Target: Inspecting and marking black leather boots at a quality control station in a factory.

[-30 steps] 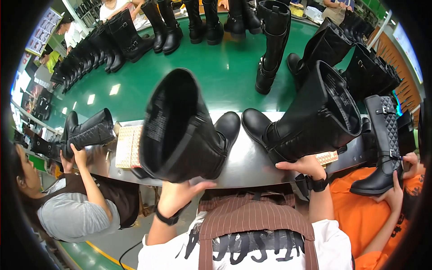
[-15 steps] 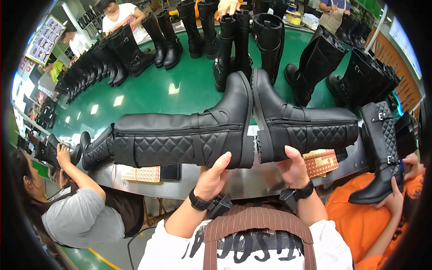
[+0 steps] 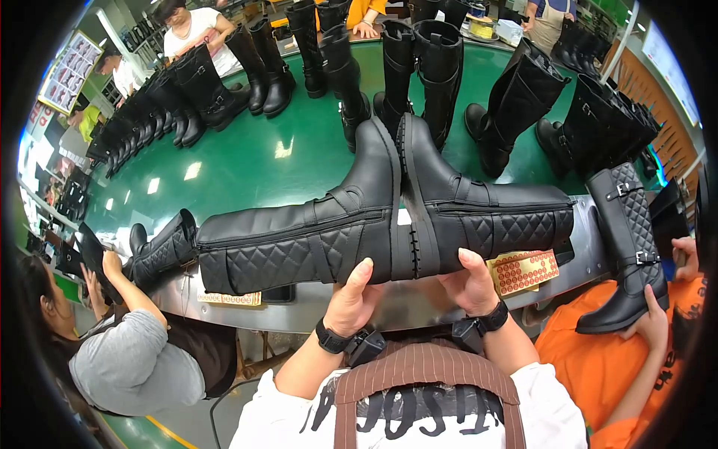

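Observation:
Two tall black riding boots lie on their sides, soles facing each other, held up over the table's near edge. My left hand [image 3: 354, 299] grips the left boot [image 3: 299, 239] under its heel, thumb up along the near side. That boot's shaft points left, with a long zip and a quilted panel showing. Round the heel of the right boot [image 3: 486, 217] my right hand [image 3: 473, 284] is closed, and its shaft points right. The two soles meet or nearly meet near the heels. My fingers beneath the boots are hidden.
A green table [image 3: 247, 165] with a metal rim bears many standing black boots. Sticker sheets [image 3: 523, 271] lie under the boots. A co-worker in grey [image 3: 138, 359] sits at left; one in orange at right holds a quilted boot [image 3: 632, 239]. Others stand across the table.
Both boots have shifted slightly left, and the left boot's shaft end has dipped. Across the table, one standing boot has moved left and a co-worker's hand has come away from the boot tops.

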`<state>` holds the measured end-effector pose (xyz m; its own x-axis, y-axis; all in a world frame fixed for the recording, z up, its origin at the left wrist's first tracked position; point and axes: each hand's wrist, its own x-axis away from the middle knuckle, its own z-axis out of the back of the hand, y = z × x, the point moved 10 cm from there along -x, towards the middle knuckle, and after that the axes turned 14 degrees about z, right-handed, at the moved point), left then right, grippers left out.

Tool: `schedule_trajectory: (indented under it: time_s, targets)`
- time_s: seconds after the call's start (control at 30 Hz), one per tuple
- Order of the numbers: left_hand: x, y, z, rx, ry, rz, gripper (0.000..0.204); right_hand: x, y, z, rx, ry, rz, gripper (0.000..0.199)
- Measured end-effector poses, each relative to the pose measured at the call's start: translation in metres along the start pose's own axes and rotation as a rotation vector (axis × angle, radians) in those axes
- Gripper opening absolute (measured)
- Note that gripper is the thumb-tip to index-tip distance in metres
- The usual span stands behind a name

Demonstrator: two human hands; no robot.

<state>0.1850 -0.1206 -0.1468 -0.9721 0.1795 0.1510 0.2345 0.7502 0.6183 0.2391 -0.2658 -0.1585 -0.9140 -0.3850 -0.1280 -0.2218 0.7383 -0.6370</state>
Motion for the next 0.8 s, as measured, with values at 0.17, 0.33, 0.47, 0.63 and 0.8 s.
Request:
schedule_trajectory:
  time_s: [0.17,0.33,0.47,0.63,0.8]
  targets:
    - [0.001,-0.002,0.003,-0.003,-0.028,-0.014,0.056,-0.001,-0.001,-0.01,-0.027,-0.092,0.01,0.056]
    - [0.001,-0.007,0.008,0.01,-0.007,0.021,0.056,0.0,0.0,-0.008,0.003,-0.065,-0.013,0.062]
    - [-0.001,-0.01,0.005,0.019,-0.04,0.024,0.056,0.0,0.0,-0.005,0.009,-0.073,-0.013,0.062]
    - [-0.004,-0.015,0.006,-0.003,-0.027,0.055,0.055,0.0,0.001,-0.001,0.012,-0.068,-0.011,0.062]
    - [-0.002,-0.018,0.008,-0.004,-0.015,0.06,0.055,0.001,0.002,0.0,-0.012,-0.081,-0.015,0.062]
